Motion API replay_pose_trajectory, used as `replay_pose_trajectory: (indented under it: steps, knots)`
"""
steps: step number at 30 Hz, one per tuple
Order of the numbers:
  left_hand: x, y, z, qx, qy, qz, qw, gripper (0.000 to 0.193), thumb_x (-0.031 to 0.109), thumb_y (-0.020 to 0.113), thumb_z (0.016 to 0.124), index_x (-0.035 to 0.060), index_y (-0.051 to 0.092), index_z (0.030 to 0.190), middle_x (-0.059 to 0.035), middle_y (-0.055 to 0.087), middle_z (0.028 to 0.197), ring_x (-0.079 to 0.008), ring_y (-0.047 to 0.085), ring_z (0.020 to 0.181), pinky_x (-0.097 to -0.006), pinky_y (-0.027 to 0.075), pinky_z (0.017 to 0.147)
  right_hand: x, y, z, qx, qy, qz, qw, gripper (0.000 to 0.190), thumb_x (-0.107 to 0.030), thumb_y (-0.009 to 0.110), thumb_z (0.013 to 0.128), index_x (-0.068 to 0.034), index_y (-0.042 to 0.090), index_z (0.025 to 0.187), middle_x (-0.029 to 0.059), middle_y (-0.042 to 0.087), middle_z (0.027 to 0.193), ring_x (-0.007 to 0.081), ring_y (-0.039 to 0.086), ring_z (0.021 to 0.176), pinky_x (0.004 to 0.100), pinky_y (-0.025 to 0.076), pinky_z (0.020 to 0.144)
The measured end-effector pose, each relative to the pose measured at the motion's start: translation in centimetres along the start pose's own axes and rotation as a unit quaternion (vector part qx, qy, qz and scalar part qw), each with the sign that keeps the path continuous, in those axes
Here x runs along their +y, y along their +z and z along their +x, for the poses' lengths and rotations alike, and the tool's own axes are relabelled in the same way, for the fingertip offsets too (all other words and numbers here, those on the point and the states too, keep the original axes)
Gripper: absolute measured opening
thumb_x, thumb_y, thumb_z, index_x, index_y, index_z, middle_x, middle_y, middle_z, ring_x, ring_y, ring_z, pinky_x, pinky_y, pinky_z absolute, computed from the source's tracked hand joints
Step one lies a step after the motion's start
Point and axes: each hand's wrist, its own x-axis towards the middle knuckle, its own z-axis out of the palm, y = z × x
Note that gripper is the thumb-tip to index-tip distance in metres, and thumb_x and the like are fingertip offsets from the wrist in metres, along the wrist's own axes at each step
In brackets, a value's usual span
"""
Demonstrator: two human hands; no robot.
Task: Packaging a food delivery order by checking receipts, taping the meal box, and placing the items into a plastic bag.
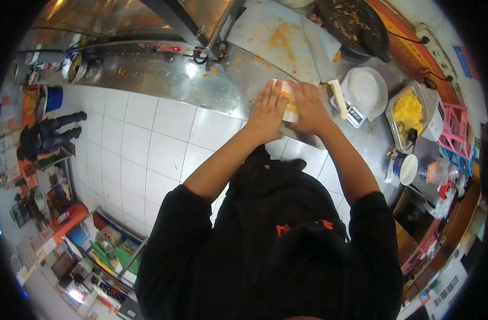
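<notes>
My left hand point(268, 114) and my right hand point(311, 110) press from both sides on a white paper packet point(290, 106) with yellow and orange print. It is at the front edge of the steel counter point(156, 76). My fingers cover much of the packet, so its full shape is hidden. Just beyond my hands lies a white cutting board point(264, 32) smeared with orange crumbs. On its right side rests a large knife point(316, 48), its cream handle pointing towards me beside my right hand. A digital kitchen scale point(354, 114) bearing a white bowl point(366, 90) stands right of the handle.
A black pan point(354, 24) with food residue stands at the back right. Further right are a clear tray point(395, 127) of yellow shredded food point(408, 108) and a paper cup point(408, 170). A glass-sided cabinet point(119, 18) stands at upper left. Another person point(43, 136) is across the tiled floor point(168, 144).
</notes>
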Motion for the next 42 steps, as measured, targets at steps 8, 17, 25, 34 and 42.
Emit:
replay_pose_trajectory:
  steps: [8, 17, 25, 34, 42]
  knots:
    - [14.6, -2.9, 0.6, -0.084, -0.107, -0.694, 0.707, 0.108, 0.017, 0.08, 0.069, 0.0055, 0.001, 0.142, -0.0233, 0.042, 0.127, -0.0318, 0.047, 0.118, -0.0403, 0.038, 0.1, 0.3, -9.8, -16.4, -0.044, 0.074, 0.068, 0.994, 0.101, -0.007, 0.078, 0.047, -0.005, 0.032, 0.137, 0.0226, 0.036, 0.126, 0.0429, 0.034, 0.119, 0.0465, 0.033, 0.102]
    - [43.3, 5.6, 5.5, -0.269, 0.005, -0.65, 0.711, 0.092, 0.001, 0.076, 0.072, 0.0065, 0.011, 0.136, -0.0144, 0.049, 0.117, -0.0216, 0.05, 0.112, -0.0354, 0.045, 0.093, 11.5, -10.0, -49.8, 0.423, 0.343, 0.389, 0.743, 0.081, -0.038, 0.064, 0.084, -0.004, 0.022, 0.145, 0.0189, 0.029, 0.144, 0.0306, 0.027, 0.135, 0.0396, 0.022, 0.111]
    - [65.6, 10.6, 13.7, -0.285, -0.065, -0.74, 0.605, 0.086, -0.006, 0.069, 0.076, 0.0093, 0.01, 0.136, -0.0163, 0.046, 0.123, -0.0268, 0.054, 0.112, -0.0404, 0.049, 0.092, 16.1, -15.4, -68.2, 0.386, 0.335, 0.563, 0.65, 0.073, -0.02, 0.061, 0.088, -0.001, 0.02, 0.146, 0.0138, 0.034, 0.144, 0.0242, 0.038, 0.129, 0.0358, 0.033, 0.104]
    - [79.9, 17.0, 29.3, -0.235, -0.116, -0.781, 0.567, 0.057, 0.001, 0.058, 0.086, 0.0102, 0.022, 0.129, -0.0129, 0.047, 0.12, -0.026, 0.055, 0.109, -0.0413, 0.049, 0.091, 37.2, -25.2, -82.3, 0.513, 0.405, 0.451, 0.607, 0.045, -0.014, 0.059, 0.088, -0.004, 0.046, 0.13, 0.0096, 0.054, 0.122, 0.0187, 0.054, 0.108, 0.0329, 0.042, 0.091]
    - [91.1, 20.7, 42.7, -0.272, -0.1, -0.751, 0.593, 0.065, -0.006, 0.054, 0.086, 0.0113, 0.02, 0.139, -0.0126, 0.044, 0.127, -0.0246, 0.05, 0.115, -0.0401, 0.045, 0.095, 64.7, -29.0, -91.8, 0.511, 0.538, 0.269, 0.615, 0.029, -0.012, 0.063, 0.084, 0.0, 0.06, 0.11, 0.0091, 0.065, 0.097, 0.0152, 0.062, 0.085, 0.0289, 0.049, 0.076]
